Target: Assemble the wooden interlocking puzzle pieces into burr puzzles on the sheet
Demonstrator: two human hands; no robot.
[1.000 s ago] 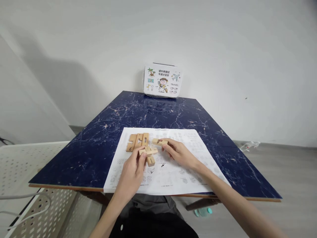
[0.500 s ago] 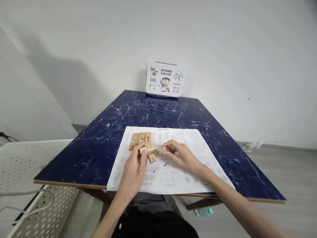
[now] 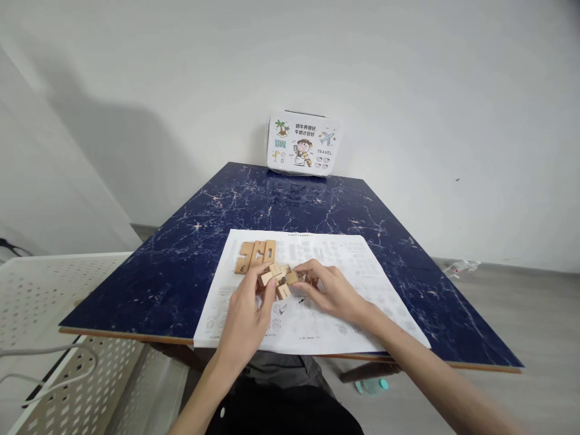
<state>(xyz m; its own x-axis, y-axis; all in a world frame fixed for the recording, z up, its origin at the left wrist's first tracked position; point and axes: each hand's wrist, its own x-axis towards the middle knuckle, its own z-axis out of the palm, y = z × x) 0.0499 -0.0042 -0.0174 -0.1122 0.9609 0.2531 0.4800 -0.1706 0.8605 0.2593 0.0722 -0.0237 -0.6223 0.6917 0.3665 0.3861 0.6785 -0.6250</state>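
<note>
A cluster of notched wooden puzzle pieces (image 3: 278,279) is held just above a printed white sheet (image 3: 344,326) on a dark blue marbled table (image 3: 181,260). My left hand (image 3: 247,311) pinches the cluster's left end with closed fingers. My right hand (image 3: 328,290) grips a wooden piece (image 3: 292,277) pressed against the cluster's right side. Three more wooden pieces (image 3: 255,254) lie side by side on the sheet, just behind my left hand.
A white box with cartoon travel prints (image 3: 302,144) stands at the table's far edge against the wall. A white perforated shelf (image 3: 54,302) with a cable sits to the left. A teal item (image 3: 371,386) lies on the floor under the table's front edge.
My right hand has carried its wooden piece left from the sheet and joined it to the cluster in my left hand. The cluster has been lifted and turned slightly.
</note>
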